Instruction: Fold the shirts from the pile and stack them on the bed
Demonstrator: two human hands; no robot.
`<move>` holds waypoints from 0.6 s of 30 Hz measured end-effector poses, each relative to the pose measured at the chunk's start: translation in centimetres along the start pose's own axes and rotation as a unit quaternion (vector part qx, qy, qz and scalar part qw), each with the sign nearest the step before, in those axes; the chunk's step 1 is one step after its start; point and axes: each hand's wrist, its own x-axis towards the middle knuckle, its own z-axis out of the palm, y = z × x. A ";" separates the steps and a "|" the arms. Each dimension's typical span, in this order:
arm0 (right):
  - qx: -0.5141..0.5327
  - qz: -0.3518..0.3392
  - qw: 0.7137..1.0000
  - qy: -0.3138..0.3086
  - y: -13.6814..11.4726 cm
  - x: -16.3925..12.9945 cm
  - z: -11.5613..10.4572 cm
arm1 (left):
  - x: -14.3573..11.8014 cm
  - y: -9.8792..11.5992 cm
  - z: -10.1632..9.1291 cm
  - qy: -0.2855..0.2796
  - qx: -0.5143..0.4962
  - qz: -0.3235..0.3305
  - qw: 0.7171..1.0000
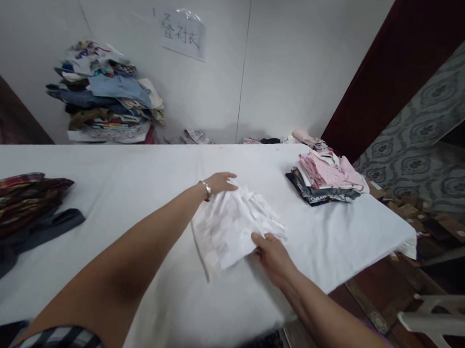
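Note:
A white shirt [232,225], gathered into a loose bundle with creases, lies on the white-covered table in front of me. My left hand [219,183], with a silver bracelet at the wrist, grips its far left edge, the fabric running in under the fingers. At the near right edge my right hand [272,255] pinches the cloth, thumb on top and the other fingers underneath. To the right of the shirt stands a folded stack of clothes [329,173], pink on top and dark below.
Plaid and dark clothes [16,205] lie on the left of the table [146,188]. A tall clothes pile [109,100] rises behind its far edge, by a wall with a handwritten sign [183,35]. A white plastic stool [438,319] and cardboard boxes [457,228] are at right.

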 end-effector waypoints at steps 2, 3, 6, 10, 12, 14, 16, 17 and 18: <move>-0.060 -0.057 0.997 0.001 -2.5 0.4 0.1 | -1.4 0.5 -2.5 0.071 -0.093 0.053 0.992; -0.092 -0.094 0.991 0.002 -3.8 0.7 0.2 | -2.4 0.8 -3.8 0.111 -0.147 0.084 0.979; -0.175 -0.224 0.959 0.002 -7.1 1.4 0.6 | -6.7 1.4 -6.5 0.205 -0.252 0.158 0.932; -0.289 -0.347 0.891 -0.050 -6.8 1.5 -0.2 | -14.8 -0.2 -4.9 0.276 -0.201 0.140 0.929; -0.367 -0.356 0.856 -0.083 -4.3 1.1 -1.3 | -18.9 -2.6 -1.7 0.289 -0.122 0.096 0.945; -0.436 -0.339 0.823 -0.135 -1.2 0.3 -2.6 | -22.5 -5.3 2.3 0.257 -0.065 0.050 0.963; -0.480 -0.327 0.793 -0.181 1.5 -0.6 -3.7 | -25.2 -7.5 5.8 0.199 -0.038 0.003 0.979; -0.493 -0.325 0.784 -0.192 2.4 -1.1 -4.0 | -26.2 -8.2 7.1 0.180 -0.028 -0.015 0.983; -0.500 -0.323 0.780 -0.193 3.0 -1.5 -4.3 | -27.0 -8.6 8.0 0.167 -0.022 -0.029 0.985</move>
